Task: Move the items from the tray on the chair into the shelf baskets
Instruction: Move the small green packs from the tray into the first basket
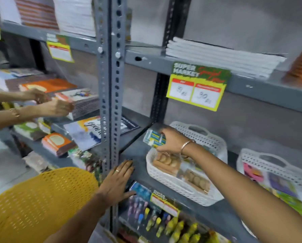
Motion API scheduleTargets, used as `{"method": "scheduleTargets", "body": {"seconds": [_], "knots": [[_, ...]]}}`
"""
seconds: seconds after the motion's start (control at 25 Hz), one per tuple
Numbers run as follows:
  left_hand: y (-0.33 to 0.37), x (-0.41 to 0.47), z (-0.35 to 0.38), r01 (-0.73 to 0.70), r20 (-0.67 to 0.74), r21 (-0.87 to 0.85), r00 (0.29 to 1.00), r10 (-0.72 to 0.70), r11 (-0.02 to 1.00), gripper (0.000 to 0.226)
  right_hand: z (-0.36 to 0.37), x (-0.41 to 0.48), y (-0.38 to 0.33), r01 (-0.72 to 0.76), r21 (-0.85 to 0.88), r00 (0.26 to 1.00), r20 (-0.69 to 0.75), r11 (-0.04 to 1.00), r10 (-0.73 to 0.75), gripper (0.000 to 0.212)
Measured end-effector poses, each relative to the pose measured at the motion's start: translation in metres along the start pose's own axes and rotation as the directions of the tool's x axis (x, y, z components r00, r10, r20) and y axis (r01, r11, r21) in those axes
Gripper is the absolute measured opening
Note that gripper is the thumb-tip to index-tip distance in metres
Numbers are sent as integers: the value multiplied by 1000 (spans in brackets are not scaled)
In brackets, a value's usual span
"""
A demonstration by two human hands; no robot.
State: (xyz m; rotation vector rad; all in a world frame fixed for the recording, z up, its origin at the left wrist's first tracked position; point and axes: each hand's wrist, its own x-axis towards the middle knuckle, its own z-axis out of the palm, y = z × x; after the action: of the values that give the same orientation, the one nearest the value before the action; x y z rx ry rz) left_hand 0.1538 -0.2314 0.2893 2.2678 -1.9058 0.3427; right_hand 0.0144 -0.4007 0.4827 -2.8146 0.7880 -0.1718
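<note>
My right hand (171, 141) grips a small blue and white box (154, 139) just above the left end of a white perforated basket (166, 179) on the grey shelf. That basket holds brown packs with round shapes. My left hand (116, 183) lies flat, fingers spread, on the shelf's front edge by the upright post. A second white basket (276, 165) with colourful packs stands to the right. The yellow perforated chair back (41, 202) fills the lower left; the tray is not in view.
Another person's two hands (55, 104) reach among stacked books on the left shelves. A grey slotted post (110, 102) divides the shelving. A yellow price tag (198, 88) hangs above. Packs of pens and yellow items (164, 223) fill the shelf below.
</note>
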Motion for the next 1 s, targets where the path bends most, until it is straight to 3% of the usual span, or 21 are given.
{"method": "scheduleTargets", "body": {"seconds": [0.2,0.36,0.52,0.72,1.0], "knots": [[14,32,6,-51,67,-26,996,52,998,91,-4,-22,87,-253,-91,962,78,963,260,58],[17,36,13,-31,55,-39,998,33,999,89,12,-37,127,-358,-137,917,135,924,375,60],[17,35,16,-14,35,-51,999,16,999,87,24,-40,147,-369,-124,906,174,921,386,71],[17,36,17,-10,13,-45,1000,11,999,85,33,-36,159,-384,-195,879,222,902,422,57],[17,34,17,-6,26,-65,1000,8,998,84,46,-31,166,-351,-251,858,299,902,417,62]]}}
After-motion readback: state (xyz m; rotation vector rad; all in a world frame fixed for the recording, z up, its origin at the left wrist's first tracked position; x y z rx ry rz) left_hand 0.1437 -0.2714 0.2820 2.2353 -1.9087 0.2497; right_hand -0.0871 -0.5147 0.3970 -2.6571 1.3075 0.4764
